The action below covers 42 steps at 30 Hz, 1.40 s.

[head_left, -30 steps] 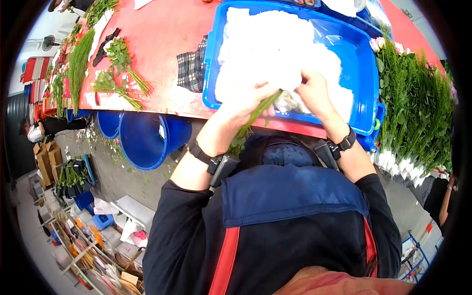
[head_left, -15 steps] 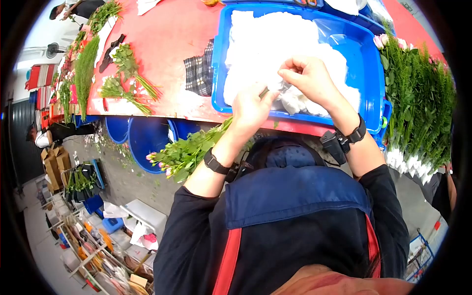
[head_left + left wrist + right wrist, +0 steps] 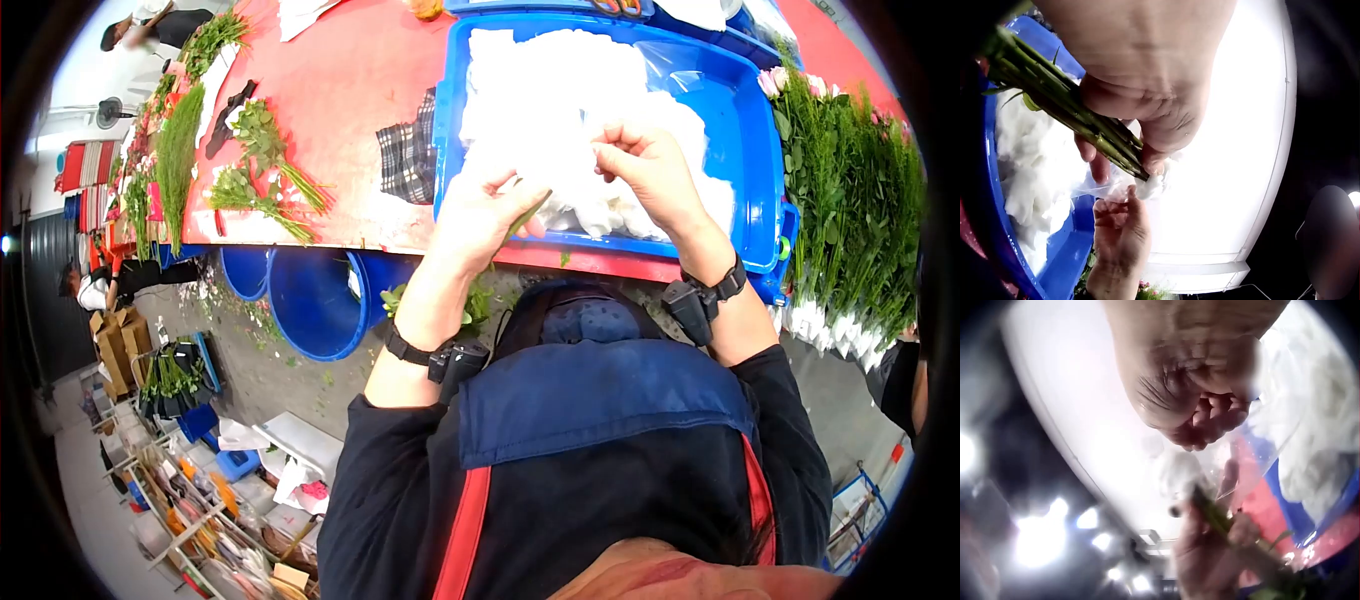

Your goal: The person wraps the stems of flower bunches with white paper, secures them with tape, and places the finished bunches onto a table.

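My left hand (image 3: 475,220) grips a bundle of green flower stems (image 3: 1072,115), its cut ends pointing toward my right hand (image 3: 655,180). Leaves (image 3: 475,305) of the bundle show below the left wrist in the head view. A white wad of cotton (image 3: 1150,186) sits at the stem ends. With curled fingers my right hand pinches thin clear plastic (image 3: 1260,456), which hangs beside the cotton. Both hands are over the near side of a blue tray (image 3: 757,170) heaped with white cotton (image 3: 560,75).
Bunches of greenery and pink roses (image 3: 850,200), white at their stem ends, stand right of the tray. Left of it lie a plaid cloth (image 3: 405,160) and loose leafy stems (image 3: 260,195) on the red table (image 3: 340,90). Blue buckets (image 3: 318,305) stand below the table edge.
The left hand has turned, swinging the bundle's leaves and pink buds from the left to behind the forearm. My right hand has moved slightly right and down.
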{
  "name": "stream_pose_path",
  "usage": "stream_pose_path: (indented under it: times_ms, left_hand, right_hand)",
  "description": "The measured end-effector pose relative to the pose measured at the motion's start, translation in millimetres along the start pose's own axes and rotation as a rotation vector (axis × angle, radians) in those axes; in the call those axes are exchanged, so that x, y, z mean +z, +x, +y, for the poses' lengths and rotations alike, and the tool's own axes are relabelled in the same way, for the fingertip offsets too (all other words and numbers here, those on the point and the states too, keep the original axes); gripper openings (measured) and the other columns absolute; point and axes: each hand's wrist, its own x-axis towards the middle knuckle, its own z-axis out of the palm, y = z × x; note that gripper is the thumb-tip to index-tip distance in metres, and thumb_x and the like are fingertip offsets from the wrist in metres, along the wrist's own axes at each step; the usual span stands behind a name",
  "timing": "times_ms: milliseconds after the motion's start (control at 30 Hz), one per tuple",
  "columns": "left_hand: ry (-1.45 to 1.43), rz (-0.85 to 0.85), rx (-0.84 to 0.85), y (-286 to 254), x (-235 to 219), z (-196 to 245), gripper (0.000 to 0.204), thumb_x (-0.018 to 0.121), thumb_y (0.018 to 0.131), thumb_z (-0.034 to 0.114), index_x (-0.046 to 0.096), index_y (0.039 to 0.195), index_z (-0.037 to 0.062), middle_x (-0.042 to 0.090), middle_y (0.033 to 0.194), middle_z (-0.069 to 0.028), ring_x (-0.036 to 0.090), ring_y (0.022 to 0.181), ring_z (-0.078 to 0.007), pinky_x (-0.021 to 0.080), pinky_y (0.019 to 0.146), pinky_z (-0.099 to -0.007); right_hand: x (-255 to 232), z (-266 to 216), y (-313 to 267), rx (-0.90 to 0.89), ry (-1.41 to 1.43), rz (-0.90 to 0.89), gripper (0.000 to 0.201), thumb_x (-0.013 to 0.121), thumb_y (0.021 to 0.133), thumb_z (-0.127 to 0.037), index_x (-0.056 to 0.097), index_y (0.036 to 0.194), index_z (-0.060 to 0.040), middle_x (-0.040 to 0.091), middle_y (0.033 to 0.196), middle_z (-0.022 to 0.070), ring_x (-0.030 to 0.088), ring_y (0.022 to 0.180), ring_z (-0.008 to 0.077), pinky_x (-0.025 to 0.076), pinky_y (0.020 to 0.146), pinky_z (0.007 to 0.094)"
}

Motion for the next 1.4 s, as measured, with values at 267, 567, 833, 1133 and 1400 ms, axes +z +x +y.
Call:
stream_pose_path:
  times_ms: [267,567,833,1133,1400]
  left_hand:
    - [0.411,0.175,0.210,11,19,-30,0.015,0.071,0.081,0.014,0.067,0.088,0.0004,0.063,0.071,-0.0037,0.061,0.067,-0.0110,0.048,0.060,-0.0284]
    - [-0.147,0.049,0.079,24,-22,5,0.021,0.065,0.089,0.011,0.051,0.103,0.0028,0.063,0.084,-0.0091,0.058,0.055,-0.0148,0.049,0.051,-0.0271]
    - [-0.069,0.059,-0.083,19,-31,-1,0.030,0.059,0.094,0.022,0.057,0.110,-0.0033,0.066,0.091,-0.0130,0.064,0.071,-0.0181,0.052,0.062,-0.0289]
    - [0.096,-0.058,0.003,-3,-14,-29,0.022,0.062,0.092,0.013,0.060,0.110,0.0000,0.063,0.081,-0.0044,0.058,0.062,-0.0093,0.049,0.057,-0.0229]
    - [0.014,-0.151,-0.038,-10,62,-40,0.021,0.064,0.090,0.013,0.057,0.106,0.0017,0.054,0.067,-0.0005,0.047,0.052,-0.0057,0.036,0.044,-0.0214]
  right_hand:
    - [10,-34,0,-0.125,-0.131,-0.221,0.016,0.066,0.084,-0.015,0.066,0.090,-0.0003,0.062,0.072,0.0034,0.057,0.066,0.0133,0.047,0.063,0.0285]
    - [67,8,-35,-0.236,-0.355,-0.243,0.013,0.068,0.081,-0.012,0.063,0.085,-0.0011,0.062,0.071,0.0098,0.061,0.065,0.0209,0.049,0.062,0.0336]
    - [121,69,-34,0.126,-0.068,-0.343,0.032,0.059,0.094,-0.030,0.065,0.099,0.0006,0.063,0.074,0.0043,0.057,0.067,0.0093,0.047,0.062,0.0255]
    - [75,-2,-66,0.302,-0.635,-0.493,0.035,0.064,0.091,-0.026,0.063,0.116,-0.0012,0.068,0.089,0.0065,0.061,0.080,0.0124,0.049,0.076,0.0306]
    - [18,47,-103,-0.177,-0.353,0.248,0.018,0.056,0.092,-0.015,0.064,0.095,0.0001,0.063,0.071,0.0127,0.061,0.062,0.0186,0.050,0.058,0.0345]
